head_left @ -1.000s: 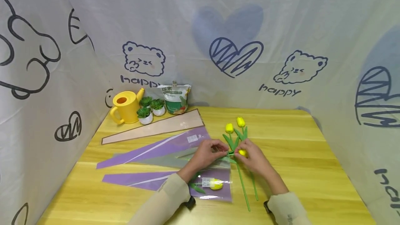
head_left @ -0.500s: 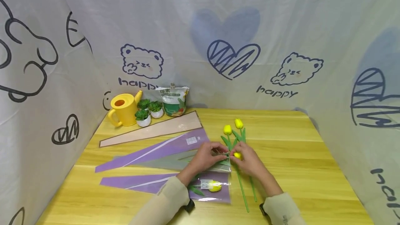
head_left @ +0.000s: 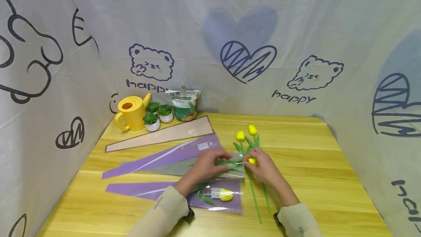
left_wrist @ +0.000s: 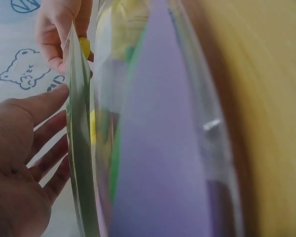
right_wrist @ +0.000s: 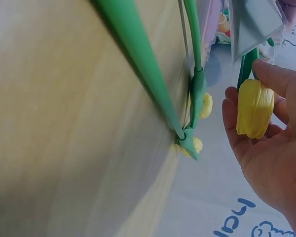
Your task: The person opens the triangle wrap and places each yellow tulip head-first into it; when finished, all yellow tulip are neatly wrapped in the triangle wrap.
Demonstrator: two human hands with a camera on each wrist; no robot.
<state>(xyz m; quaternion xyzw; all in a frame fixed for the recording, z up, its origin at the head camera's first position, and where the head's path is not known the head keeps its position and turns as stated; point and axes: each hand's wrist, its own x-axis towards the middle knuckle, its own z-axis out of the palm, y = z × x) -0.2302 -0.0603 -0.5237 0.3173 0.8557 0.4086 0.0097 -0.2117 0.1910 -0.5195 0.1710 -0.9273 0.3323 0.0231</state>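
My right hand (head_left: 263, 165) pinches a yellow tulip (right_wrist: 255, 108) just below its bloom, which sits against the palm. The tulip's stem and green leaves (head_left: 234, 165) run into the mouth of a clear-and-grey flower sleeve (head_left: 177, 169). Over that sleeve lies my left hand (head_left: 208, 164), thumb and fingers spread apart; in the left wrist view its extended fingers touch the sleeve's edge. Two loose tulips, one bloom (head_left: 240, 136) left of the other bloom (head_left: 252, 130), lie beyond and beneath the right hand, stems pointing toward me.
Nearer me, a purple sleeve (head_left: 144, 189) holds another tulip (head_left: 226, 195). Behind the grey one lie a second purple sleeve (head_left: 164, 155) and a pinkish sleeve (head_left: 161, 136). A yellow watering can (head_left: 133, 114), several potted succulents (head_left: 151, 121) and a clipped bag (head_left: 185, 107) stand at the back left.
The tulip's leaves have slid leftward into the grey sleeve. My left hand has loosened its pinch at the sleeve's mouth and shifted left along it; the right hand keeps its grip by the bloom.
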